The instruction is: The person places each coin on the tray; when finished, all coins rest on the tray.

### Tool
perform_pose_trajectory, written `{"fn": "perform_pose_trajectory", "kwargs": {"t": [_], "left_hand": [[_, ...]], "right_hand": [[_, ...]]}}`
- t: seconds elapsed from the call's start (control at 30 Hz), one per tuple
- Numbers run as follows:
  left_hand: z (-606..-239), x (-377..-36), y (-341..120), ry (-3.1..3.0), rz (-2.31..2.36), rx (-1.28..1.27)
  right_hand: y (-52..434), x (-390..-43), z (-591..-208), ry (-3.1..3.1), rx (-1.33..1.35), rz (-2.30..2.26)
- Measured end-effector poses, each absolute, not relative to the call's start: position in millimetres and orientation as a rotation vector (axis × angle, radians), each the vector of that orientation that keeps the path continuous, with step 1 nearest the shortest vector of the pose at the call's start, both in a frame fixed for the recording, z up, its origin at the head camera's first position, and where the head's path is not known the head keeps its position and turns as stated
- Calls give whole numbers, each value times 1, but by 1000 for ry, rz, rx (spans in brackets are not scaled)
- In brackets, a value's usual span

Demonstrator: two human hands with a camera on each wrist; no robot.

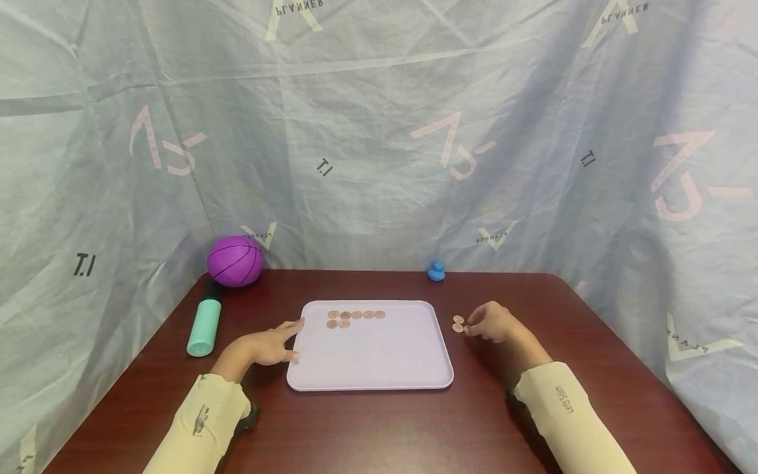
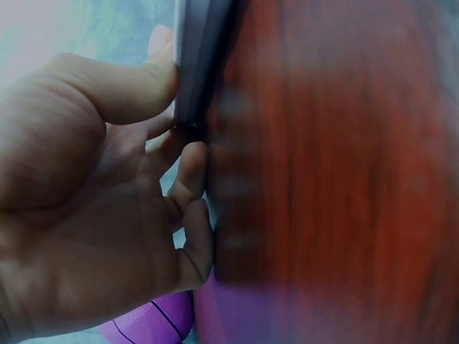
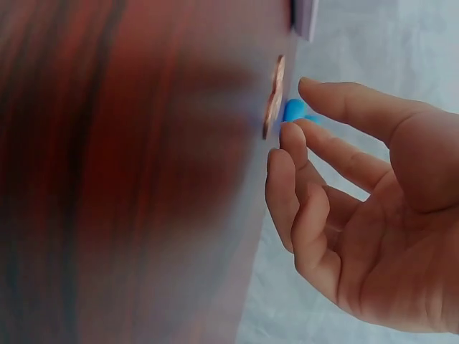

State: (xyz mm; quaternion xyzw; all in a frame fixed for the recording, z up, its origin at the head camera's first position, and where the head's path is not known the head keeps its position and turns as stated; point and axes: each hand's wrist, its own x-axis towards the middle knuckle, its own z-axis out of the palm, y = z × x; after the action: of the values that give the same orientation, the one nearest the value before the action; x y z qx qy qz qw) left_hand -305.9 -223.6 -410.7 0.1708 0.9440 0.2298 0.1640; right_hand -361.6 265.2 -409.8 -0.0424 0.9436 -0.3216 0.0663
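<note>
Coins on table: two coins [image 1: 458,323] lie flat on the dark red table [image 1: 379,428], just beside the tray's right edge and at the tips of the right hand.
Right fingers: loosely curved and a little spread [image 3: 297,154], tips near the coins; nothing is pinched, and I cannot tell whether a tip touches a coin.
Right hand: the right hand [image 1: 491,322] rests low over the table, palm down.
Left fingers: thumb on top of the tray rim and fingers [image 2: 190,179] against its edge, lightly steadying it.
Left hand: the left hand [image 1: 266,345] sits at the tray's left side.
Tray: the pale tray [image 1: 370,368] lies flat in the middle of the table.
Coins on tray: seven coins [image 1: 354,317] lie in two rows near its far left corner.
Doing it well: in my judgement, take one coin at a time, slide a fingertip under its edge, and keep the tray held firm.
Further off: a purple ball [image 1: 234,261], a teal tube [image 1: 204,327] and a small blue toy [image 1: 436,271] stand well apart at the back.
</note>
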Motion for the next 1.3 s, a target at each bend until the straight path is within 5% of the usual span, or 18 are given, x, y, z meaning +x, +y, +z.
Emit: {"fn": "perform_pose_trajectory", "kwargs": {"t": [1.3], "left_hand": [[-412, -308, -225, 2689, 621, 485]], "right_hand": [[274, -369, -413, 2775, -339, -866]]}}
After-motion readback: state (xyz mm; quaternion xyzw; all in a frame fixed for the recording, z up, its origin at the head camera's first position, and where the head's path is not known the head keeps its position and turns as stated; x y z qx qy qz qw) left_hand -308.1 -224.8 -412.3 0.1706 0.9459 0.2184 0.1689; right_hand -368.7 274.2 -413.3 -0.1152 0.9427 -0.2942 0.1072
